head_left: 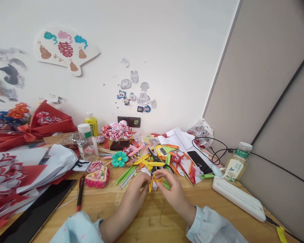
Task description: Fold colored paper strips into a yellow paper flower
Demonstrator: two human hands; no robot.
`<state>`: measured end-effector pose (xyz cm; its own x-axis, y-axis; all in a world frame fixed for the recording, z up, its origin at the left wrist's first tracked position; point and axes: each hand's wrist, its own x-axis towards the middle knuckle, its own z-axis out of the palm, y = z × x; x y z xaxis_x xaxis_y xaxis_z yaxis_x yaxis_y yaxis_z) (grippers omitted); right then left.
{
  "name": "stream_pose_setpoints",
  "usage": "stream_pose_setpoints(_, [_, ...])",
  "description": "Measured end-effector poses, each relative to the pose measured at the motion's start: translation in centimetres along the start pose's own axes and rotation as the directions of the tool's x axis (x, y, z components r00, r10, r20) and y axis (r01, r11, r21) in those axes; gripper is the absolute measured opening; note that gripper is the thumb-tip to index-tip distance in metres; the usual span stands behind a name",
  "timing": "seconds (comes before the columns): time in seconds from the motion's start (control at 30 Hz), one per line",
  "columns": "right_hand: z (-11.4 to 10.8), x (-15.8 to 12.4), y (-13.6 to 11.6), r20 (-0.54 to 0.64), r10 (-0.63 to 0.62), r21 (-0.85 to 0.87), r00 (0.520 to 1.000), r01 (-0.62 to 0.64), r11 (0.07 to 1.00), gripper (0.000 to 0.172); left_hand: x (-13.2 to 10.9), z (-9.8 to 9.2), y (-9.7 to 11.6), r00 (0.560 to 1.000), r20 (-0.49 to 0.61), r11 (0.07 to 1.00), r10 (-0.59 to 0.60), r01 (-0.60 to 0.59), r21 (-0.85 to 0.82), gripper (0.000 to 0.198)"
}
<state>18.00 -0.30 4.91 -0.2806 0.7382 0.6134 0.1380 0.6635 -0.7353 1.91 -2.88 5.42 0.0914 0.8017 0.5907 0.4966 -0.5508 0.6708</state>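
Low over the front of the table, my left hand (136, 189) and my right hand (172, 189) are close together. Between them is a yellow-orange folded paper piece (151, 185), pinched by the fingertips of both hands. Some of it is hidden behind the fingers. Just beyond the hands lie scissors (155, 156) with black handles, partly covered by yellow paper strips (156, 164). Green folded strips (126, 174) spread to the left of the pile. A thin dark thread (161, 213) hangs or lies below the hands; I cannot tell which.
On the left are a heart-shaped box (97, 176), a red-black pen (80, 194), a dark tablet (38, 212) and wrapped bouquets (7, 179). A teal flower (120, 159) lies mid-table. At right are a phone (199, 162), a white power strip (238, 198) and a bottle (238, 163).
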Motion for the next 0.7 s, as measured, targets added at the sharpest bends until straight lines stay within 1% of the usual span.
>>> stream_pose_setpoints(0.07, [-0.3, 0.0, -0.3, 0.027, -0.046, -0.032, 0.999, 0.047, 0.998, 0.034, 0.2, -0.1, 0.1, 0.999, -0.026, 0.999, 0.020, -0.021, -0.036, 0.018])
stream_pose_setpoints(0.13, [-0.5, 0.1, -0.8, 0.064, -0.095, -0.069, 0.993, 0.099, 0.993, 0.035, 0.3, -0.1, -0.1, 0.999, -0.049, 0.997, 0.009, -0.013, -0.075, 0.017])
stream_pose_setpoints(0.3, [-1.0, 0.3, -2.0, 0.130, -0.184, -0.136, 0.974, 0.202, 0.970, 0.033, 0.5, -0.1, -0.8, 0.991, -0.092, 0.979, -0.101, 0.082, -0.186, 0.014])
stream_pose_setpoints(0.4, [-1.2, 0.5, -1.9, 0.121, -0.203, -0.187, 0.972, 0.223, 0.957, 0.031, 0.8, -0.2, -1.0, 0.982, -0.097, 0.959, -0.163, 0.134, -0.251, 0.012])
stream_pose_setpoints(0.57, [-1.4, 0.9, -1.3, 0.034, -0.201, -0.234, 0.979, 0.203, 0.951, 0.013, 1.2, -0.3, -1.1, 0.956, -0.037, 0.897, -0.290, 0.258, -0.358, 0.012])
stream_pose_setpoints(0.63, [-1.4, 1.0, -1.1, 0.015, -0.186, -0.232, 0.982, 0.185, 0.955, 0.011, 1.2, -0.4, -0.8, 0.945, 0.026, 0.861, -0.326, 0.308, -0.404, 0.013])
stream_pose_setpoints(0.7, [-1.3, 0.9, -1.0, 0.006, -0.167, -0.219, 0.986, 0.164, 0.962, 0.011, 1.1, -0.5, -0.3, 0.923, 0.117, 0.822, -0.367, 0.380, -0.425, 0.013])
